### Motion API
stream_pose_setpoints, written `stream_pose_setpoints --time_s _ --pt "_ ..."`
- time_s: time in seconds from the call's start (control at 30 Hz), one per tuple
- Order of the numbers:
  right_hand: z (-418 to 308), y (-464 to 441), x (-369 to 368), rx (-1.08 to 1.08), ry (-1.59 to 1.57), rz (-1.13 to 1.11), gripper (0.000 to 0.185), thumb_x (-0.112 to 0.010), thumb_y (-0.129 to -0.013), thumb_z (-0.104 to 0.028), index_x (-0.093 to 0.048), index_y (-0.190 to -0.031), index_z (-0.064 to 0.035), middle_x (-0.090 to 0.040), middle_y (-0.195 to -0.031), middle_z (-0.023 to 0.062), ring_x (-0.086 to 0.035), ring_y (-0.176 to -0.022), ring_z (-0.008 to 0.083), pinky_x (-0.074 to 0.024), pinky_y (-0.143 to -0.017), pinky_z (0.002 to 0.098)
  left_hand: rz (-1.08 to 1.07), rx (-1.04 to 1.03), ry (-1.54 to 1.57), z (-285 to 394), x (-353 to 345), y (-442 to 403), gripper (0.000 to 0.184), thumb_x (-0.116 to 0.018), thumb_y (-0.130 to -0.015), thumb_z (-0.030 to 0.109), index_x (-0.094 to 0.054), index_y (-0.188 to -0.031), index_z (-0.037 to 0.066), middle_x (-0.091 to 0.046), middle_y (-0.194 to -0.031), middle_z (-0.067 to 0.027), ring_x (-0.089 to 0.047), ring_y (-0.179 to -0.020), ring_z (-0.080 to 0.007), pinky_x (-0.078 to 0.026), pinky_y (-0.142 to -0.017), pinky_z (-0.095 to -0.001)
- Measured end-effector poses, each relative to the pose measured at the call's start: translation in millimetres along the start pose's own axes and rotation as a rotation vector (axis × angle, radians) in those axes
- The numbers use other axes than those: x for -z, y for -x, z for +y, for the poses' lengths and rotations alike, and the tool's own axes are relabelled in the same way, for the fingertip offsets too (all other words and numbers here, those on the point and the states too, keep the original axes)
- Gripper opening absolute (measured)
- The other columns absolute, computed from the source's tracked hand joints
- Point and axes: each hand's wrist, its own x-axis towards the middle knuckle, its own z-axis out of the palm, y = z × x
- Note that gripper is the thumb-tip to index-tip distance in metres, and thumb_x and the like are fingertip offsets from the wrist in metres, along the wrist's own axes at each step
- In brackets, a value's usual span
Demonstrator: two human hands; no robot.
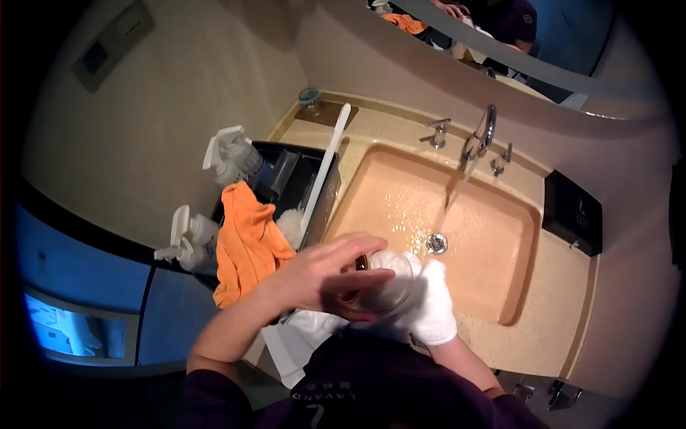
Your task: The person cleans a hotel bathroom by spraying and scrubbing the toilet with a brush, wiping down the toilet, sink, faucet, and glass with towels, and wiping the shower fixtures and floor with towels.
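A clear glass [400, 282] lies between my hands, in front of my body and near the sink's front left corner. My left hand [343, 275] is wrapped round the glass, its fingers pointing right. A white cloth [436, 314] covers my right hand [429, 304], which is against the other side of the glass; its fingers are hidden under the cloth. Water runs from the chrome faucet [487, 129] into the peach-coloured sink [525, 236].
Left of the sink, a black caddy [327, 186] holds spray bottles [243, 154], an orange cloth [246, 239] and a white brush [329, 161]. A black box [573, 212] stands on the right counter. A small glass [309, 98] is at the back left corner.
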Motion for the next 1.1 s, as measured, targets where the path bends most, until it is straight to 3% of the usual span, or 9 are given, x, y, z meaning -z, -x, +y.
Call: stream_pose_setpoints --time_s 0.1,0.17,0.3,0.47,0.7,0.87,0.97,1.0,1.1 --pt "-65.6 -14.9 13.0 0.103 0.796 0.057 0.047 -0.063 -0.064 -0.037 -0.054 -0.099 -0.007 -0.05 -0.1 0.0136 -0.05 -0.088 0.0266 -0.0395 -0.073 0.036 -0.045 -0.043 -0.037 -47.8 54.5 -21.1 0.061 -0.078 -0.057 0.026 -0.05 -0.11 0.012 -0.046 -0.119 -0.0122 -0.048 -0.106 -0.0271 -0.044 -0.084 -0.0355" --pt "-90.7 -21.8 21.7 0.045 1.098 0.084 0.04 -0.056 -0.069 -0.039 -0.056 -0.098 -0.0108 -0.049 -0.104 0.013 -0.047 -0.092 0.0297 -0.0377 -0.072 0.0367 0.352 -0.099 -0.073 -97.1 78.8 -36.2 0.063 -0.079 -0.055 0.022 -0.048 -0.108 0.007 -0.046 -0.118 -0.0117 -0.048 -0.105 -0.0276 -0.041 -0.087 -0.0341" --pt "-55.3 -17.1 38.2 -0.027 0.835 0.208 0.033 -0.056 -0.068 -0.035 -0.058 -0.089 -0.0092 -0.054 -0.089 0.0096 -0.05 -0.086 0.0267 -0.038 -0.073 0.0365 0.496 0.409 -0.364 -232.9 113.9 -72.6 0.064 -0.076 -0.059 0.025 -0.045 -0.112 0.004 -0.045 -0.113 -0.0143 -0.046 -0.105 -0.0302 -0.04 -0.086 -0.033" --pt "-7.8 -3.3 36.5 -0.316 0.708 0.189 0.034 -0.053 -0.071 -0.028 -0.051 -0.097 -0.0056 -0.053 -0.093 0.0089 -0.051 -0.087 0.0235 -0.0399 -0.075 0.0334 0.249 0.493 -0.507 -394.2 74.8 -100.0 0.069 -0.075 -0.058 0.029 -0.044 -0.116 0.006 -0.045 -0.113 -0.0152 -0.045 -0.106 -0.0319 -0.041 -0.087 -0.0369" --pt "18.1 13.3 43.2 -0.51 0.705 0.16 0.038 -0.05 -0.076 -0.018 -0.042 -0.109 -0.0006 -0.051 -0.1 0.0079 -0.052 -0.088 0.0189 -0.0426 -0.077 0.029 0.041 0.698 -0.449 -477.6 20.7 -95.9 0.079 -0.076 -0.056 0.035 -0.041 -0.123 0.014 -0.041 -0.119 -0.0161 -0.045 -0.108 -0.0294 -0.039 -0.093 -0.0361" --pt "-8.8 23.2 35.4 -0.565 0.866 0.173 0.038 -0.042 -0.084 -0.014 -0.036 -0.118 0.0005 -0.047 -0.113 0.0104 -0.049 -0.102 0.0185 -0.0405 -0.086 0.0295 0.003 0.621 -0.46 -473.1 24.2 -96.8 0.077 -0.069 -0.063 0.048 -0.04 -0.125 0.013 -0.04 -0.121 -0.0193 -0.042 -0.111 -0.0349 -0.037 -0.092 -0.0404" --pt "14.3 36.7 30.6 -0.26 -0.967 0.617 0.044 -0.043 -0.085 -0.016 -0.031 -0.124 -0.0006 -0.048 -0.116 0.0088 -0.05 -0.104 0.0189 -0.0427 -0.086 0.0318 0.416 0.543 -0.449 -411.0 47.0 -126.6 0.05 -0.06 -0.076 0.036 -0.05 -0.108 -0.001 -0.052 -0.107 -0.0216 -0.047 -0.102 -0.0357 -0.041 -0.084 -0.0411" --pt "8.0 36.8 31.7 -0.237 -0.735 0.586 0.045 -0.044 -0.085 -0.017 -0.03 -0.126 -0.0014 -0.045 -0.118 0.0094 -0.046 -0.107 0.0191 -0.0395 -0.089 0.0321 0.516 0.374 -0.398 -379.5 54.2 -136.4 0.042 -0.059 -0.079 0.032 -0.053 -0.106 0.001 -0.055 -0.105 -0.016 -0.051 -0.098 -0.0272 -0.043 -0.082 -0.0362" --pt "-28.5 24.9 55.1 -0.159 -0.037 0.443 0.049 -0.044 -0.086 -0.021 -0.029 -0.129 -0.0039 -0.038 -0.127 0.0113 -0.037 -0.118 0.0199 -0.0298 -0.099 0.033 -0.008 0.507 0.412 -240.1 39.3 -149.9 0.033 -0.058 -0.08 0.028 -0.055 -0.102 0.004 -0.056 -0.097 -0.0019 -0.052 -0.088 -0.0107 -0.043 -0.078 -0.0242"
